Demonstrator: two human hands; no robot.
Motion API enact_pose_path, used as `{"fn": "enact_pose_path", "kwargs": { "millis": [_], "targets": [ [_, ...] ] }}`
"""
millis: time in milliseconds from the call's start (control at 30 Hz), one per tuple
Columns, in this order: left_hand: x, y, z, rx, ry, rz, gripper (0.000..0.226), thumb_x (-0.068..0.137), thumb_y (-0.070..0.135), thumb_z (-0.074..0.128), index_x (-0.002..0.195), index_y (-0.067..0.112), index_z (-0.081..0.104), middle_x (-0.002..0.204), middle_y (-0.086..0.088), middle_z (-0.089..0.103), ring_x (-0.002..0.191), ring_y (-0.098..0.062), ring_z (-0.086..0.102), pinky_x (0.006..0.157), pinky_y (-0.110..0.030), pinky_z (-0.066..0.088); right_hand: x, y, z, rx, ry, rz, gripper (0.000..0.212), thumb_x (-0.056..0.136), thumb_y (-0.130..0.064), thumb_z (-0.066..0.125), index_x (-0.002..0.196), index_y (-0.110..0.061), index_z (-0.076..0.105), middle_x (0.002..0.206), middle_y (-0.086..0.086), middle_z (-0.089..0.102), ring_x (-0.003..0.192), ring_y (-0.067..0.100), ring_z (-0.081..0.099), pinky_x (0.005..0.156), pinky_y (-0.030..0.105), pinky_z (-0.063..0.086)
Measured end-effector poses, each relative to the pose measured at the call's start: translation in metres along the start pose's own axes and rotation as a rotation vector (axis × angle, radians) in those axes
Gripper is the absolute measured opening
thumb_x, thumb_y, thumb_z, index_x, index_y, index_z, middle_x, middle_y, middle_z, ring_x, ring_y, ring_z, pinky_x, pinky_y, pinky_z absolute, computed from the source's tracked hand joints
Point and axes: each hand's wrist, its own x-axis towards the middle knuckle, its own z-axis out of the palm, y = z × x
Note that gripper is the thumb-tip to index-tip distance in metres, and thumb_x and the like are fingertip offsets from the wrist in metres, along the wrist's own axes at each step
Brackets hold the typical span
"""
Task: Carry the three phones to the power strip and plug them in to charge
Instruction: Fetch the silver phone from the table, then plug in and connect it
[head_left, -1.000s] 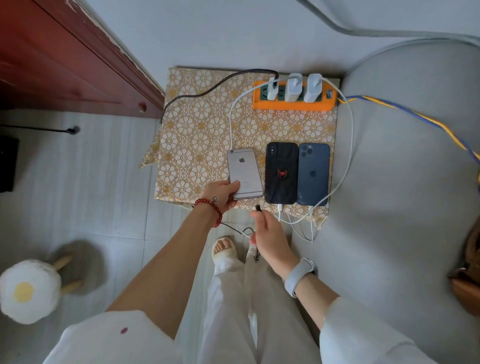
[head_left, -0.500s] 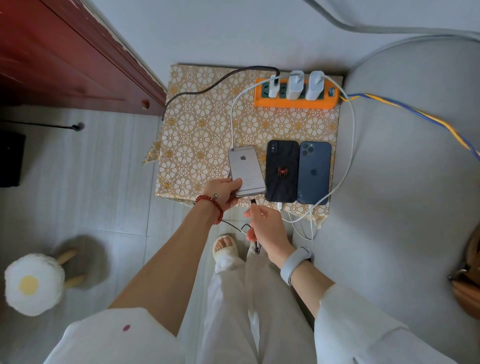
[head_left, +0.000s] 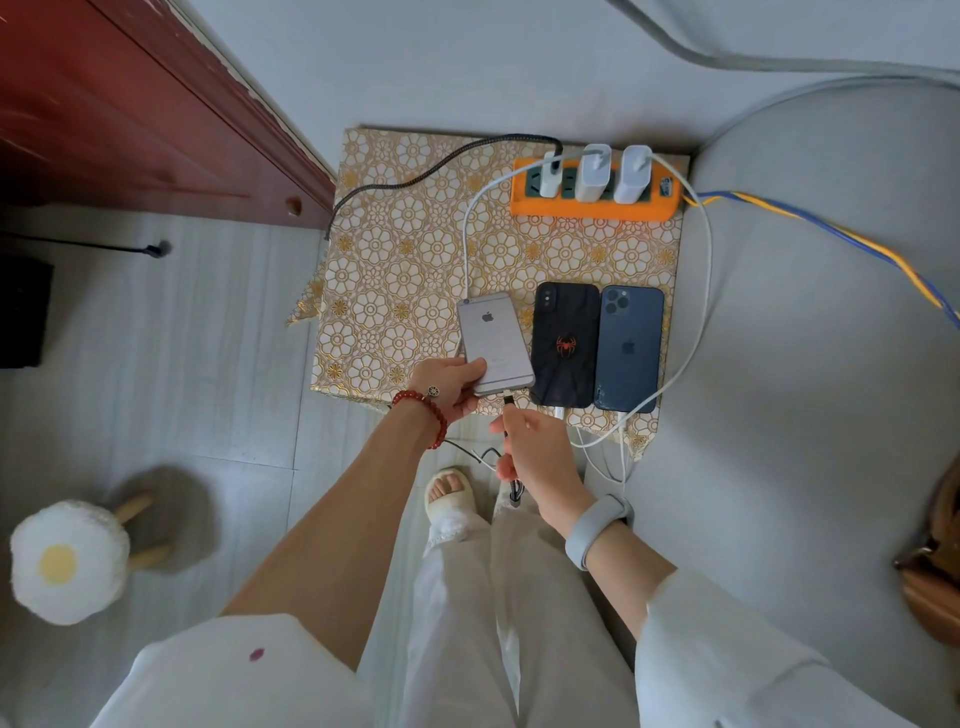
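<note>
Three phones lie face down on a gold flower-patterned stand (head_left: 415, 249): a silver phone (head_left: 493, 340), a black phone with a red spider (head_left: 565, 344) and a dark blue phone (head_left: 628, 347). White cables enter the bottom ends of the black and blue phones. My left hand (head_left: 449, 387) grips the silver phone's near corner. My right hand (head_left: 530, 449) pinches a black braided cable, its plug (head_left: 509, 401) just below the silver phone's bottom edge. An orange power strip (head_left: 595, 205) at the back carries three white chargers.
A red-brown wooden door (head_left: 130, 114) stands at the left. A grey cushioned seat (head_left: 805, 389) borders the stand on the right, with a blue and yellow cord (head_left: 831, 236) across it. A fried-egg stool (head_left: 65, 561) sits on the floor at lower left. My feet are below the stand.
My right hand has brought the black plug up toward the silver phone's bottom edge. My left hand has stayed on the phone's corner, and the phone has tilted slightly.
</note>
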Motion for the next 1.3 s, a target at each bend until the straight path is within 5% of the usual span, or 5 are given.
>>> {"fn": "enact_pose_path", "kwargs": {
  "millis": [167,800,1000,1300],
  "targets": [
    [0.001,-0.001,-0.002,0.004,-0.001,-0.020,0.014,0.085,0.009,0.057,0.071,0.007,0.057,0.062,-0.007,0.049,0.041,-0.008,0.046,0.036,-0.015,0.041,0.002,-0.010,0.000,-0.001,0.025,-0.020,0.031,0.089,-0.019,0.039,0.064,-0.015,0.058,0.041,-0.010,0.044,0.027,0.011,0.044,0.041,0.023,0.039],
    [-0.002,0.006,-0.004,-0.014,-0.021,-0.037,0.018,0.085,0.008,0.057,0.067,0.006,0.054,0.054,-0.005,0.047,0.031,-0.006,0.045,0.036,-0.013,0.041,-0.010,-0.007,0.010,0.014,0.093,-0.022,0.031,0.089,-0.017,0.040,0.065,-0.014,0.059,0.025,-0.009,0.040,0.026,0.007,0.042,0.034,0.016,0.037],
    [-0.001,0.003,-0.006,0.002,-0.048,-0.051,0.019,0.086,0.007,0.056,0.066,0.006,0.054,0.064,-0.008,0.049,0.053,-0.014,0.043,0.036,-0.012,0.041,-0.012,-0.008,0.010,-0.021,0.124,-0.036,0.031,0.087,-0.017,0.040,0.062,-0.016,0.058,0.025,-0.007,0.040,0.032,0.012,0.045,0.045,0.024,0.041],
    [0.000,0.004,-0.006,0.014,-0.052,-0.060,0.023,0.085,0.008,0.057,0.062,0.008,0.052,0.059,-0.006,0.046,0.040,-0.009,0.043,0.037,-0.013,0.041,-0.015,-0.007,0.016,-0.007,0.122,0.009,0.032,0.089,-0.019,0.039,0.064,-0.021,0.059,0.024,-0.009,0.041,0.027,0.006,0.042,0.040,0.020,0.038]
  ]
}}
